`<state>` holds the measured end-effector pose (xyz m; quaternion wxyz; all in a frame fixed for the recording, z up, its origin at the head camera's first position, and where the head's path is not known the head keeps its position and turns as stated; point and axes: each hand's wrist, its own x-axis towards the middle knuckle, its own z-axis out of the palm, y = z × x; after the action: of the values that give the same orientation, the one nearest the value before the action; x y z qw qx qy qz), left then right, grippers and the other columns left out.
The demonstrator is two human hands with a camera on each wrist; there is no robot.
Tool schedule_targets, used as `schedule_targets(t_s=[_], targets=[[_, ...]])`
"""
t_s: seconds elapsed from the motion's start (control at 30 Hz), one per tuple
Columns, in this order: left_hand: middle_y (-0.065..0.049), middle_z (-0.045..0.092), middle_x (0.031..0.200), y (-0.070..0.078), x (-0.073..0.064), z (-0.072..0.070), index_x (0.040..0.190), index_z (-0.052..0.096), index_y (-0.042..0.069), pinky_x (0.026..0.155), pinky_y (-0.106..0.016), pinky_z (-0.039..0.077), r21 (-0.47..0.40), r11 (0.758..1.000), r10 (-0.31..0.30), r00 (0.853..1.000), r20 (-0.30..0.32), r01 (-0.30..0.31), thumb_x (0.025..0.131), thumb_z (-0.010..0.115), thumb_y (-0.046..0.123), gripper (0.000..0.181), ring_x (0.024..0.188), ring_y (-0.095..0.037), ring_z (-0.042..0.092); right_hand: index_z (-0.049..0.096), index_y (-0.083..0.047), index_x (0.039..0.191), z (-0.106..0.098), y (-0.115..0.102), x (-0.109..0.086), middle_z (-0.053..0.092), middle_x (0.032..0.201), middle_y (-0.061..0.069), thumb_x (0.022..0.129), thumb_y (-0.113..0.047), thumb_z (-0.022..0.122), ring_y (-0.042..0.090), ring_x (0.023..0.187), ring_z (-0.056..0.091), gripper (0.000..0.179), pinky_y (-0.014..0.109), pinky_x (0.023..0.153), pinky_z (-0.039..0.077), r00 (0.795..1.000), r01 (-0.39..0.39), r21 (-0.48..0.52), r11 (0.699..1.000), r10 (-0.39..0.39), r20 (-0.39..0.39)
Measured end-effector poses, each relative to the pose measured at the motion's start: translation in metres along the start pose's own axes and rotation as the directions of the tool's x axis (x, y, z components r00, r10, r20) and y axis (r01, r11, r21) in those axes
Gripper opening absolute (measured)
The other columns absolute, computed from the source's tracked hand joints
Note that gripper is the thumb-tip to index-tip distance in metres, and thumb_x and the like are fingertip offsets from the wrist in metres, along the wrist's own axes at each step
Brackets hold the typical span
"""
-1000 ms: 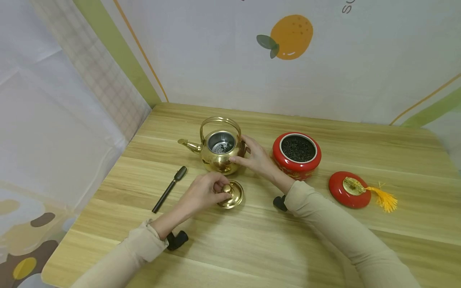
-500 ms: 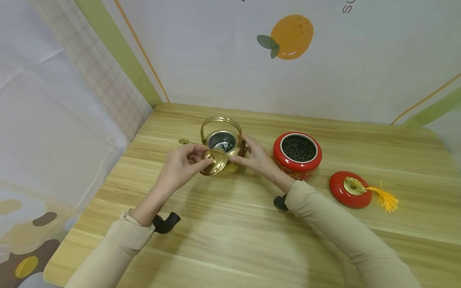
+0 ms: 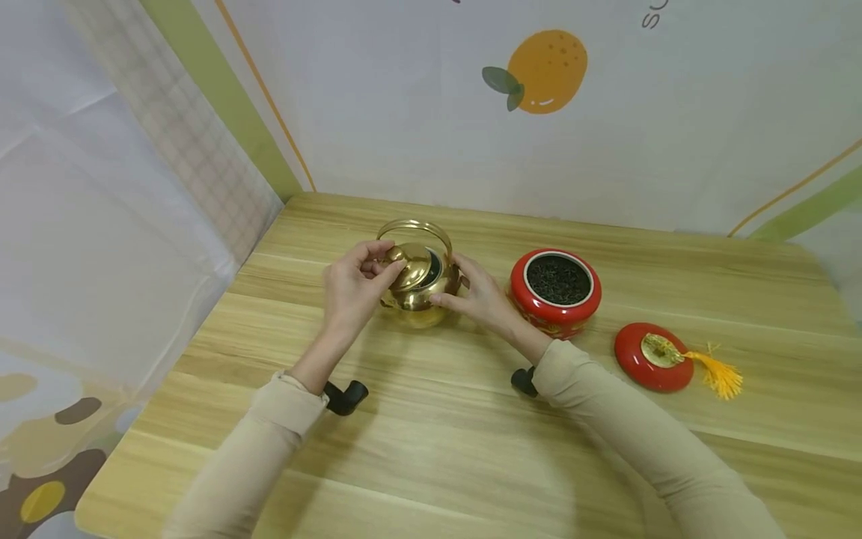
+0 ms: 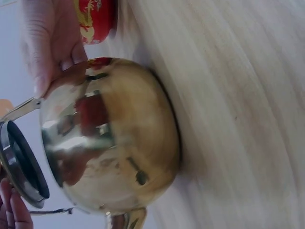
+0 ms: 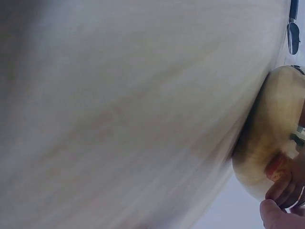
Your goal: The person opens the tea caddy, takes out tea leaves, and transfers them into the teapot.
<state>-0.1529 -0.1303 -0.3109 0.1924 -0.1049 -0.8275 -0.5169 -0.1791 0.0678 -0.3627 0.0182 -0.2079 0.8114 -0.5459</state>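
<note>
In the head view my left hand point(image 3: 352, 290) pinches the knob of the gold metal lid point(image 3: 416, 263). The lid hangs over the mouth of the gold teapot point(image 3: 420, 311), covering its left part; a dark gap shows on the right. In the left wrist view the lid point(image 4: 24, 164) is tilted and apart from the teapot point(image 4: 109, 138). My right hand point(image 3: 483, 296) holds the teapot's right side, thumb in front and fingers toward the back. The teapot stands upright on the table; its spout is hidden behind my left hand in the head view.
Right of the teapot stands an open red jar point(image 3: 555, 299) full of dark tea leaves. Its red lid point(image 3: 653, 358) with a yellow tassel lies further right. A dark tea scoop point(image 5: 293, 36) lies on the table beyond the teapot in the right wrist view.
My left hand has picked the gold lid up from the table and carried it up and over the teapot's mouth. My right hand has stayed on the teapot.
</note>
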Motion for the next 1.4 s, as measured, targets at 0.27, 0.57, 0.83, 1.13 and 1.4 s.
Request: schedule_targets(t_s=[0.27, 0.57, 0.83, 1.13, 1.4], targets=[[-0.016, 0.071, 0.086, -0.008, 0.002, 0.013, 0.105, 0.068, -0.004, 0.047, -0.008, 0.041, -0.007, 0.999, 0.031, 0.998, -0.05, -0.031, 0.08, 0.074, 0.007, 0.028, 0.054, 0.001, 0.051, 0.041, 0.001, 0.137, 0.0, 0.001, -0.001, 0.046, 0.138, 0.016, 0.079, -0.011, 0.076, 0.027, 0.133, 0.038, 0.069, 0.043, 0.108, 0.037, 1.0, 0.014, -0.002, 1.0, -0.014, 0.001], [-0.016, 0.071, 0.088, -0.011, 0.003, 0.022, 0.103, 0.068, -0.004, 0.047, -0.007, 0.042, 0.032, 0.998, 0.057, 0.997, -0.05, -0.055, 0.081, 0.073, 0.008, 0.025, 0.057, -0.02, 0.062, 0.042, -0.001, 0.138, 0.001, 0.001, 0.0, 0.044, 0.14, 0.016, 0.079, -0.01, 0.076, 0.027, 0.133, 0.038, 0.068, 0.042, 0.108, 0.037, 1.0, 0.017, 0.0, 1.0, -0.017, -0.001], [-0.014, 0.071, 0.078, -0.015, 0.005, 0.026, 0.103, 0.069, -0.002, 0.043, -0.009, 0.038, 0.076, 0.994, 0.081, 0.995, -0.053, -0.076, 0.082, 0.073, 0.01, 0.025, 0.053, -0.018, 0.06, 0.042, -0.003, 0.138, 0.0, 0.002, -0.001, 0.044, 0.14, 0.014, 0.079, -0.014, 0.076, 0.026, 0.133, 0.038, 0.069, 0.042, 0.107, 0.038, 1.0, 0.002, -0.027, 1.0, -0.002, -0.003], [-0.016, 0.072, 0.083, -0.016, 0.005, 0.028, 0.103, 0.069, -0.004, 0.043, -0.007, 0.037, 0.109, 0.986, 0.132, 0.99, -0.042, -0.126, 0.081, 0.074, 0.009, 0.026, 0.053, -0.019, 0.062, 0.042, -0.003, 0.138, 0.0, 0.001, -0.002, 0.044, 0.141, 0.014, 0.079, -0.015, 0.076, 0.027, 0.133, 0.038, 0.069, 0.044, 0.107, 0.038, 1.0, 0.006, -0.041, 0.999, -0.006, -0.004], [-0.015, 0.072, 0.084, -0.017, 0.006, 0.029, 0.103, 0.07, -0.003, 0.042, -0.006, 0.036, 0.15, 0.979, 0.146, 0.989, -0.033, -0.139, 0.081, 0.074, 0.01, 0.025, 0.052, -0.018, 0.061, 0.042, -0.003, 0.138, 0.0, 0.001, -0.002, 0.044, 0.141, 0.014, 0.079, -0.014, 0.076, 0.026, 0.133, 0.037, 0.069, 0.044, 0.107, 0.037, 1.0, 0.005, -0.03, 1.0, -0.005, -0.002]])
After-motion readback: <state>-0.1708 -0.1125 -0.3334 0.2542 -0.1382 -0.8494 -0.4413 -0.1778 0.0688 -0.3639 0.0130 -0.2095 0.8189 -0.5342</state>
